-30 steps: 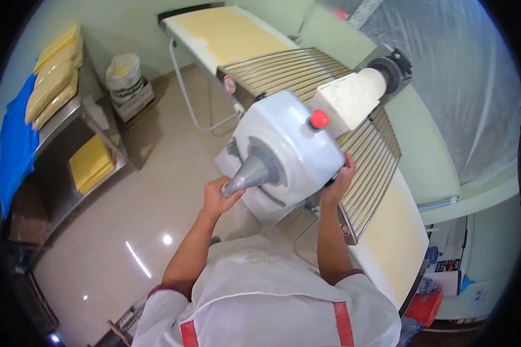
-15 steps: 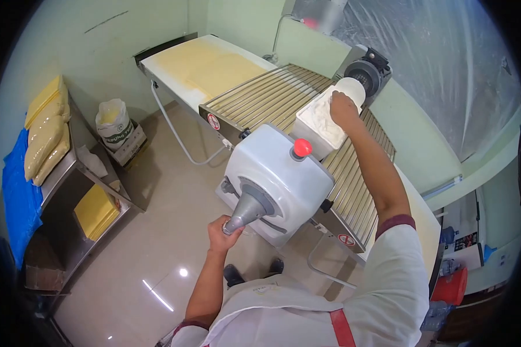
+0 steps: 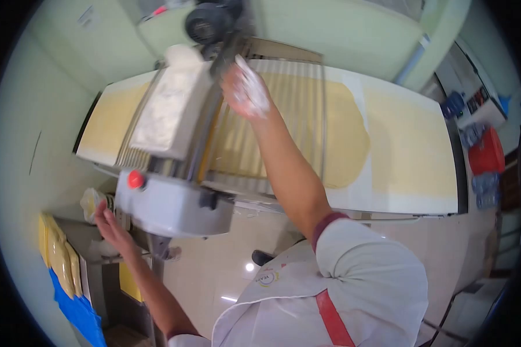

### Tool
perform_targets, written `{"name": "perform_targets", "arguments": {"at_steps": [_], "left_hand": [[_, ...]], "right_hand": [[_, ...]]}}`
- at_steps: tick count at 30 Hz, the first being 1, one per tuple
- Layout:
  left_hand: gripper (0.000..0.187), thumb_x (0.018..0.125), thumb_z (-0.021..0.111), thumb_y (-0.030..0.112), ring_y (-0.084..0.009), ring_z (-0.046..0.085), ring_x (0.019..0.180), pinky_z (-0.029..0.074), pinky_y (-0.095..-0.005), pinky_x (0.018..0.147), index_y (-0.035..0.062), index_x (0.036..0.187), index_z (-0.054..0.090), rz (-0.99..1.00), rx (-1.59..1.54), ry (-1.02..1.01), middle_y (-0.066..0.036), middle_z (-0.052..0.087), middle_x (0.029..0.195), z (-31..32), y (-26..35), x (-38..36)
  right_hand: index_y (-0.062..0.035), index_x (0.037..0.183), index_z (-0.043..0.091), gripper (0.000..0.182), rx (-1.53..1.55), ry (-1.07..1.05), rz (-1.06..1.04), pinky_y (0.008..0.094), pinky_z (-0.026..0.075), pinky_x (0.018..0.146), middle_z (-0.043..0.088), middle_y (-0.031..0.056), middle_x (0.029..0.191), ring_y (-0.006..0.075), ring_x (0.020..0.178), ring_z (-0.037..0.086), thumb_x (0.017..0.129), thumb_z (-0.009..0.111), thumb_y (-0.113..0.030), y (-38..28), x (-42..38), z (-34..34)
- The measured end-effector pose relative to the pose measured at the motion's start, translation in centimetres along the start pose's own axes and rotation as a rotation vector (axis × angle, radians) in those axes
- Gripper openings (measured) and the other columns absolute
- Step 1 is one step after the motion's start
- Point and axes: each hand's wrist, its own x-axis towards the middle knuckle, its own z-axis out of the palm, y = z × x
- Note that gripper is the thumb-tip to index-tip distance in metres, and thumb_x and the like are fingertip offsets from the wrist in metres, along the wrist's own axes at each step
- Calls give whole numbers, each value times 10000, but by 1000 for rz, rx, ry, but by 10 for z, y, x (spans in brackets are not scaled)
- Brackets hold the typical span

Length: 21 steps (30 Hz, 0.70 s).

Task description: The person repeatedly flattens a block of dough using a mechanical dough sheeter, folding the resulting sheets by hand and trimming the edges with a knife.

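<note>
Two hands: floury right hand (image 3: 246,89) above barred guard (image 3: 295,110), blurred, grip cannot be told; dough sheet (image 3: 347,136) below and rightward. Flour bin (image 3: 190,124) just left, presumably for easy reach. Left hand (image 3: 114,228) spread, empty, beside sheeter housing (image 3: 173,202).

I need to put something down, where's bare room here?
The right end of the belt looks free, between the rounded edge of the yellow sheet and the dark end bar. Floor shows bare between the belt's near edge and the white sleeve. It's crowded around the tray: motor beyond, housing on the near side, right hand to its right.
</note>
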Motion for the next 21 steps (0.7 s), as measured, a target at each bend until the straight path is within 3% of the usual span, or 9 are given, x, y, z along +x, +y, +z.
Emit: {"name": "perform_targets", "arguments": {"at_steps": [4,5,7,8,9,11,13,18,21], "left_hand": [[460,1003,491,325,-227,521,1155,373,-335,1024,-33,1291,481,-123,191,-290,-151,548,1259,33,-88,63],[506,989,505,350,-231,527,1152,380,-338,1018,-32,1319,469,-212,356,-334,-156,549,1266,32,-77,72],[492,981,500,315,-236,519,1185,381,-339,1018,-46,1314,478,-296,223,-432,-175,546,1291,28,-95,82],[538,994,453,344,-235,502,1217,368,-347,1033,-42,1368,440,-329,364,-537,-167,524,1337,21,-110,93],[557,997,435,364,-231,499,1224,362,-347,1039,-37,1384,428,-291,343,-569,-162,520,1346,18,-123,101],[596,1001,400,403,-223,492,1236,350,-347,1050,-26,1415,404,-225,294,-614,-151,512,1365,13,-144,108],[562,1008,390,380,-196,518,1172,370,-330,1020,10,1431,404,-374,338,-733,-112,525,1345,13,-146,126],[615,989,381,471,-206,549,1142,365,-305,1023,-2,1372,476,-635,267,-671,-130,587,1267,9,-211,162],[646,953,438,526,-202,592,1033,417,-315,953,-26,1267,558,-182,520,-734,-129,631,1147,6,-194,154]], "right_hand": [[-107,931,611,303,572,208,-46,345,510,594,603,60,784,188,705,599,1013,402,-310,-198,-290,-197],[-77,1067,613,301,358,-27,-18,394,529,725,649,115,927,256,912,635,1008,402,-284,-266,-378,-192],[-80,1083,576,341,-39,521,-633,344,525,678,622,66,885,184,758,573,1005,401,-363,-415,-609,-175],[-58,1058,582,313,-11,33,-181,366,535,643,616,103,848,217,747,605,1005,399,-307,-460,-679,-104],[-57,1071,583,313,-388,373,-681,356,520,630,603,90,832,204,730,590,1004,399,-303,-508,-746,-46],[-56,1098,584,315,-982,1056,-1296,337,492,605,577,66,801,180,695,558,1004,399,-293,-529,-770,-10],[-54,1125,585,320,-1220,1334,-1338,317,463,580,551,41,769,155,661,526,1003,399,-284,-505,-733,-64],[-50,1193,587,342,-1410,1154,-336,269,392,516,486,-21,690,94,575,446,1001,400,-261,-317,-523,-128],[-47,1233,589,361,-1649,1208,-85,239,349,479,448,-58,642,57,523,399,999,400,-248,-364,-536,-76]]}}
